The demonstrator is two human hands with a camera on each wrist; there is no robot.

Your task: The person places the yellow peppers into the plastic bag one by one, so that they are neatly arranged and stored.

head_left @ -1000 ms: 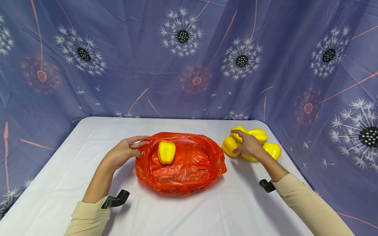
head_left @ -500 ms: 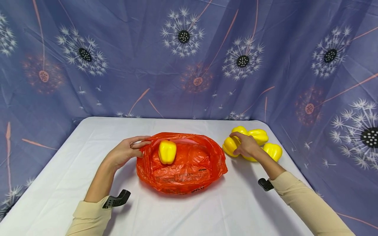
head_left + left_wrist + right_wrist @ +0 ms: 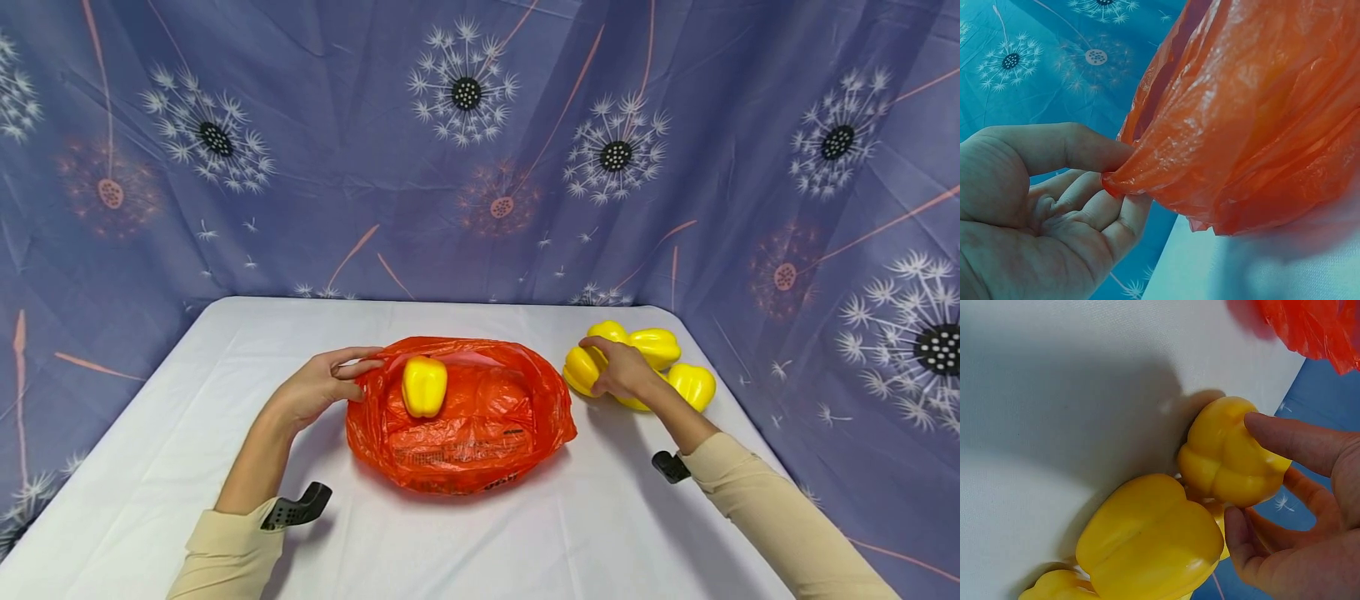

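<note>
A red plastic bag [image 3: 465, 454] lies with its mouth open on the white table, and one yellow bell pepper [image 3: 424, 386] sits inside toward its left. My left hand [image 3: 322, 387] pinches the bag's left rim between thumb and fingers, as the left wrist view shows with the gathered red film [image 3: 1210, 144]. At the right, my right hand [image 3: 626, 371] holds the leftmost yellow bell pepper [image 3: 1229, 453] of a group, thumb on one side and fingers on the other. In the head view that hand and wrist partly hide the peppers behind.
Several more yellow bell peppers lie close together around the right hand, one at the back [image 3: 656, 346] and one by the right forearm [image 3: 692, 385]. The white table [image 3: 465, 550] ends at a blue dandelion-print curtain [image 3: 337, 167] behind and at the sides.
My right hand has shifted slightly left and closed its thumb and fingers around the leftmost bell pepper. The left hand and bag stay nearly in place.
</note>
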